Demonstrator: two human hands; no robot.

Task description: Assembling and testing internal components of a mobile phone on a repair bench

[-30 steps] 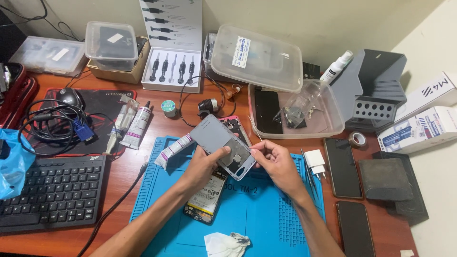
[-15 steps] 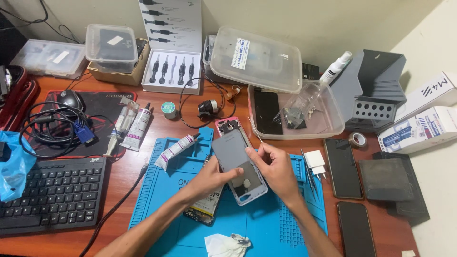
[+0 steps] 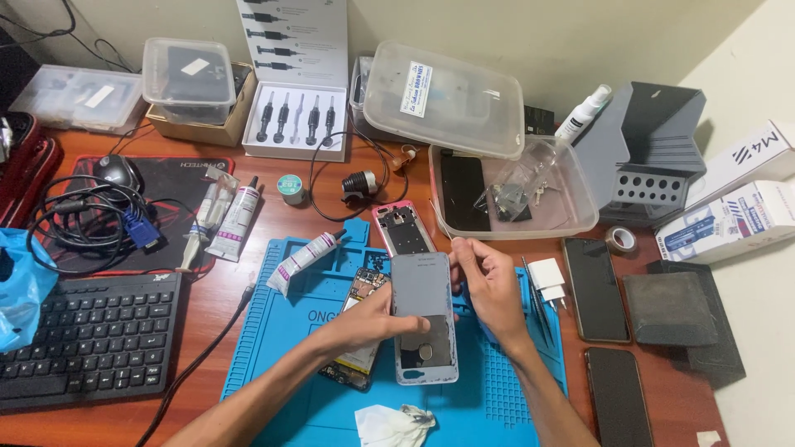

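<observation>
Both hands are on the grey phone frame over the blue repair mat. Left hand fingers grasp its left edge and lower middle, right hand fingers pinch the upper right edge. An opened phone lies just beside it.

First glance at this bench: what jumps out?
Both hands meet at centre frame over the blue repair mat: the left hand and right hand hold a grey phone back panel from either side. Left of it an opened phone lies with its insides exposed, and a pink phone frame lies just beyond. A black keyboard fills the lower left.
</observation>
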